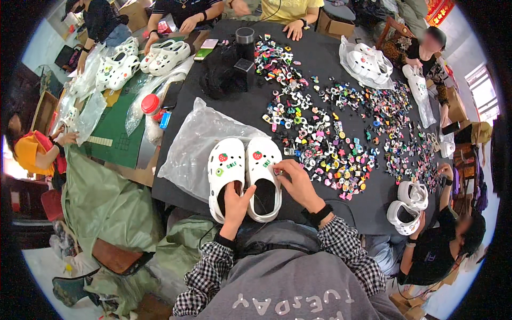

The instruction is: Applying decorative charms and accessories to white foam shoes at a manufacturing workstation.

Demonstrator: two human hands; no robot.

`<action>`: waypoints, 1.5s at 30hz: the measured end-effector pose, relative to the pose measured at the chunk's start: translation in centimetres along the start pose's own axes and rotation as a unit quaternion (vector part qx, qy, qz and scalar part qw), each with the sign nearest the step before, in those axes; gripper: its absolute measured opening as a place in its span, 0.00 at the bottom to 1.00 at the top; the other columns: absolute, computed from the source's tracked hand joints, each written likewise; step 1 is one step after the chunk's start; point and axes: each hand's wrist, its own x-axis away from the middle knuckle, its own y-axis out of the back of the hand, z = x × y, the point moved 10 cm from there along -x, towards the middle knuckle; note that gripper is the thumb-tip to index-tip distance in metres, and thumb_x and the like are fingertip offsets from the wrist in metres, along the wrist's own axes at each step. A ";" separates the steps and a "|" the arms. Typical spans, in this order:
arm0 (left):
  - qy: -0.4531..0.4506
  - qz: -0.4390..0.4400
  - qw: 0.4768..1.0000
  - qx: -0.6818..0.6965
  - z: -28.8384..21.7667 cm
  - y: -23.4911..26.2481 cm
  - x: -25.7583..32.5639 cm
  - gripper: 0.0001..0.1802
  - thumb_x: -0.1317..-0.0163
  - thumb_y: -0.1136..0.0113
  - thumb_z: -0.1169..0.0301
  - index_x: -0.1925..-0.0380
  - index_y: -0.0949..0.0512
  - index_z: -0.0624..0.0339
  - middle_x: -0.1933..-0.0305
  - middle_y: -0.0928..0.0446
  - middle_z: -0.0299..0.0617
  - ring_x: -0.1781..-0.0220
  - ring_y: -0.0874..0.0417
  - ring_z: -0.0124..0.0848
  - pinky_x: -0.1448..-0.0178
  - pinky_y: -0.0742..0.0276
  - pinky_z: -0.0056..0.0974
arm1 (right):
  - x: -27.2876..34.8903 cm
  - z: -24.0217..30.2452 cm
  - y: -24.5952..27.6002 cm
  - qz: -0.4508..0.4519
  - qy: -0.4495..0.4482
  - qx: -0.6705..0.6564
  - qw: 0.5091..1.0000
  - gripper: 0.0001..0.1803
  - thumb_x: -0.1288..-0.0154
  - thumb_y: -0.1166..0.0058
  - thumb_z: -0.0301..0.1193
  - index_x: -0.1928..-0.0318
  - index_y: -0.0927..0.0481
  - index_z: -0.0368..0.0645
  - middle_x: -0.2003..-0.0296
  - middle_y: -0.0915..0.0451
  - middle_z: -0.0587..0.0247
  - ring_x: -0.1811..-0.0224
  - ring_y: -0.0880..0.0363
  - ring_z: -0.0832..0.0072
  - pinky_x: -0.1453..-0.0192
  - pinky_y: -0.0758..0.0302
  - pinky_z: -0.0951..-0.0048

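A pair of white clogs stands side by side before me, toes pointing away: the left clog [217, 184] and the right clog [262, 143]. Both carry a strawberry charm and green letter charms; a green square charm also sits on the left one. My left hand [234, 207] reaches into the left clog's opening, its thumb over the inner rims where the pair meets, gripping there. At the right clog's outer side, my right hand [300, 184] pinches a small shoe charm [277, 172], mostly covered by the fingertips. A clear plastic bag [194, 144] lies under and beside the clogs.
Loose shoe charms [325, 144] spread across the black table [224, 114]. Bagged white clogs [368, 66] lie far right; another pair [408, 208] is near right, by a co-worker's hand. A red-lidded jar [151, 105] and a black cylinder [245, 42] stand leftward. Several co-workers sit around.
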 end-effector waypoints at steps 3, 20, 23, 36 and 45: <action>0.003 0.002 1.000 -0.006 -0.7 0.0 0.1 0.25 0.47 0.32 0.70 0.53 0.29 0.73 0.55 0.25 0.48 0.55 0.25 0.35 0.50 0.30 0.36 | -0.5 -0.3 -0.1 0.016 -0.026 -0.040 0.999 0.13 0.45 0.46 0.21 0.57 0.25 0.39 0.61 0.26 0.55 0.54 0.26 0.60 0.50 0.28 0.65; -0.006 -0.009 0.999 -0.035 -0.3 0.1 0.1 0.20 0.43 0.36 0.69 0.57 0.28 0.74 0.62 0.24 0.44 0.61 0.26 0.32 0.54 0.30 0.36 | -1.2 0.5 -1.2 0.031 0.019 0.011 0.999 0.09 0.48 0.44 0.21 0.67 0.30 0.37 0.68 0.28 0.55 0.61 0.28 0.57 0.57 0.29 0.62; -0.014 -0.016 1.000 0.004 -0.6 0.2 -0.1 0.20 0.43 0.37 0.71 0.55 0.29 0.74 0.59 0.25 0.43 0.59 0.26 0.30 0.53 0.30 0.35 | -0.2 0.0 -1.2 -0.004 -0.044 -0.027 0.999 0.09 0.47 0.45 0.20 0.66 0.30 0.37 0.69 0.28 0.54 0.64 0.27 0.57 0.61 0.28 0.64; -0.010 -0.005 1.000 0.023 -1.0 0.3 -0.1 0.23 0.43 0.37 0.73 0.50 0.32 0.73 0.53 0.26 0.46 0.53 0.26 0.32 0.47 0.31 0.35 | 1.6 -1.9 -0.1 -0.109 -0.083 -0.054 0.989 0.10 0.44 0.42 0.22 0.63 0.29 0.36 0.67 0.27 0.56 0.68 0.24 0.63 0.64 0.26 0.68; -0.022 0.021 0.999 -0.014 -1.4 1.4 -0.6 0.28 0.44 0.36 0.73 0.47 0.36 0.72 0.47 0.29 0.49 0.47 0.28 0.35 0.42 0.34 0.36 | 1.9 -2.1 0.1 -0.115 -0.079 -0.050 0.989 0.10 0.44 0.43 0.22 0.62 0.29 0.37 0.65 0.29 0.55 0.66 0.25 0.62 0.63 0.27 0.67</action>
